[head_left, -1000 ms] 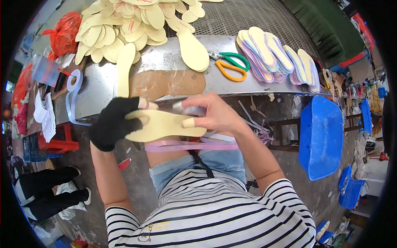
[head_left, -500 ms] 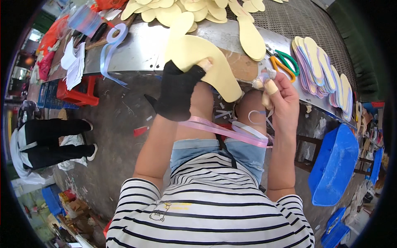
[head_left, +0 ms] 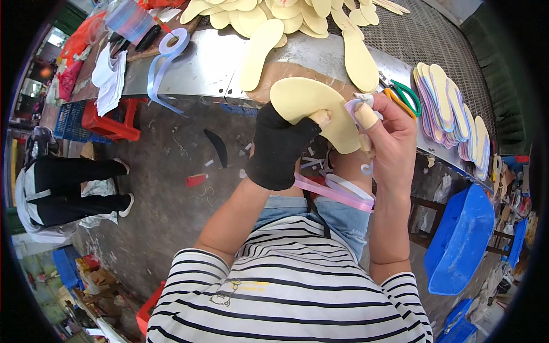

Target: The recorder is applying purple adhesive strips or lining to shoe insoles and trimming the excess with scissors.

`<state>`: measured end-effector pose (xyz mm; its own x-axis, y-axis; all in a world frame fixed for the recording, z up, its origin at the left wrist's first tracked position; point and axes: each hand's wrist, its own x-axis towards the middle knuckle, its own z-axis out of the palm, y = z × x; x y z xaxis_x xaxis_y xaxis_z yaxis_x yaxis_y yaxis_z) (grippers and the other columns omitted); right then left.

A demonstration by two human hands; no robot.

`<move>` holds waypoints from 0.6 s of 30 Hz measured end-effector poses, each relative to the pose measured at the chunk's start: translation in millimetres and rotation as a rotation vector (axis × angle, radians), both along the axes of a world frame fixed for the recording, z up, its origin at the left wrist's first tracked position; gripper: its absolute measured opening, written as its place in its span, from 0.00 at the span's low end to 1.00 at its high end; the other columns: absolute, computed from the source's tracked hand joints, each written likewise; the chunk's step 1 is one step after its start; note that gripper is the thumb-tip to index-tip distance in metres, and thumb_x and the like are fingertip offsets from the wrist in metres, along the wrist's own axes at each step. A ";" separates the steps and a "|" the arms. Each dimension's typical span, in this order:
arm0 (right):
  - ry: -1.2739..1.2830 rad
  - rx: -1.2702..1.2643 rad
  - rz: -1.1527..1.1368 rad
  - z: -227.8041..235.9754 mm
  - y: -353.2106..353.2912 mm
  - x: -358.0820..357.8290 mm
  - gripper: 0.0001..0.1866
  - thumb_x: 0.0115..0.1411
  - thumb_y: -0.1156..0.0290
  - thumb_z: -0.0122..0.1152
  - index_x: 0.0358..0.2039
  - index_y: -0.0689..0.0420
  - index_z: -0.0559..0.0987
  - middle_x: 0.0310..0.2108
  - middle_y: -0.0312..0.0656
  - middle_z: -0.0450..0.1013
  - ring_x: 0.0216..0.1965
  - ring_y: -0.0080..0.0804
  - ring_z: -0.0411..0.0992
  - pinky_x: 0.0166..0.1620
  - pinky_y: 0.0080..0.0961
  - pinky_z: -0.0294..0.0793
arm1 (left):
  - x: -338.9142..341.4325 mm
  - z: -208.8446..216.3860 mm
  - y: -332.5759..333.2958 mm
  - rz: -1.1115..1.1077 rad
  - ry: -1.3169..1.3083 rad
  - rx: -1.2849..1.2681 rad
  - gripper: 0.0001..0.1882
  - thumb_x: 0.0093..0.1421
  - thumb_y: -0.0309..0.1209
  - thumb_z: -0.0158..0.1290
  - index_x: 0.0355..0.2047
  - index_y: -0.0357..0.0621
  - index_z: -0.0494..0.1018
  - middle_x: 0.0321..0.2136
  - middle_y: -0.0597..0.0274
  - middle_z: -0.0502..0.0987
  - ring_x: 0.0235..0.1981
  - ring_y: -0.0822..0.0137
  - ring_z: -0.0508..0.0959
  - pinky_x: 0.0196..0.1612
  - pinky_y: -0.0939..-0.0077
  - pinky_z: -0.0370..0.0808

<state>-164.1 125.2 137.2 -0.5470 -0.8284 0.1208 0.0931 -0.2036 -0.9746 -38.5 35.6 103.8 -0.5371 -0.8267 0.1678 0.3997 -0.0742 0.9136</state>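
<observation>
Insole (head_left: 300, 94) in the left hand (head_left: 275, 153): that is where my view settles. The gloved left fingers grasp it, the taped thumb pressed on its upper face; the fingers underneath are hidden from me. Its long axis slants from the far left to the near right, and it looks slightly bowed. The left hand is the nearer, since the insole lies in its hold; the right hand (head_left: 394, 140) stands just beside the insole's right edge. I read the right fingers as pinched on a pale purple strip (head_left: 353, 108) right by that edge; whether it touches, I cannot tell. A small curl (head_left: 367, 169) hangs near the insole's near end.

On the insole's near side, a pink ribbon (head_left: 357, 202) crosses the lap. Beyond the insole I see the counter (head_left: 203, 63), a brown sheet (head_left: 286, 70) and a loose insole (head_left: 263, 51), with a pile of insoles (head_left: 251, 22) farther back. To the insole's right, past the right hand, lie scissors (head_left: 405, 87), then edged insoles (head_left: 443, 103) in bundles. Well to the insole's left are a ribbon roll (head_left: 182, 39) and a red stool (head_left: 117, 123).
</observation>
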 end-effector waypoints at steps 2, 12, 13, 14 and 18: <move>0.027 0.003 -0.006 -0.4 -1.3 -0.2 0.07 0.54 0.77 0.58 0.34 0.64 0.77 0.27 0.34 0.73 0.29 0.17 0.73 0.31 0.11 0.71 | 0.3 2.9 1.2 -0.005 0.014 0.003 0.13 0.51 0.22 0.57 0.39 0.38 0.73 0.33 0.63 0.77 0.35 0.75 0.76 0.38 0.79 0.73; 0.695 -0.126 -0.358 -11.3 -6.1 7.9 0.05 0.51 0.77 0.60 0.25 0.64 0.72 0.26 0.31 0.67 0.21 0.12 0.60 0.23 0.10 0.57 | 0.8 14.0 3.3 0.018 -0.075 -0.048 0.13 0.51 0.21 0.57 0.39 0.38 0.73 0.33 0.63 0.78 0.34 0.75 0.76 0.38 0.80 0.73; 0.697 -0.123 -0.361 -12.4 -5.4 4.7 0.05 0.51 0.77 0.60 0.25 0.64 0.72 0.26 0.31 0.67 0.21 0.12 0.60 0.23 0.10 0.57 | 1.3 14.4 2.7 -0.010 -0.069 -0.031 0.14 0.51 0.21 0.57 0.39 0.38 0.73 0.33 0.63 0.77 0.35 0.76 0.75 0.38 0.80 0.73; 0.629 -0.092 -0.245 -13.3 -6.1 -1.0 0.04 0.51 0.78 0.59 0.26 0.64 0.72 0.25 0.31 0.67 0.22 0.11 0.60 0.23 0.11 0.58 | 2.0 14.8 1.8 -0.037 -0.063 -0.013 0.15 0.50 0.21 0.58 0.40 0.38 0.73 0.34 0.63 0.77 0.35 0.76 0.75 0.38 0.80 0.73; 0.214 -0.082 0.091 -9.7 -7.5 -5.9 0.03 0.52 0.78 0.56 0.28 0.63 0.72 0.24 0.31 0.68 0.23 0.10 0.62 0.24 0.11 0.59 | -1.3 15.5 -4.9 -0.103 -0.054 0.011 0.16 0.50 0.23 0.58 0.41 0.38 0.72 0.35 0.63 0.77 0.35 0.76 0.75 0.39 0.80 0.73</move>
<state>-170.0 117.7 127.5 -0.4251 -0.8560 0.2942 -0.0916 -0.2827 -0.9548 -39.9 30.6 119.3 -0.6269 -0.7686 0.1275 0.3397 -0.1224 0.9325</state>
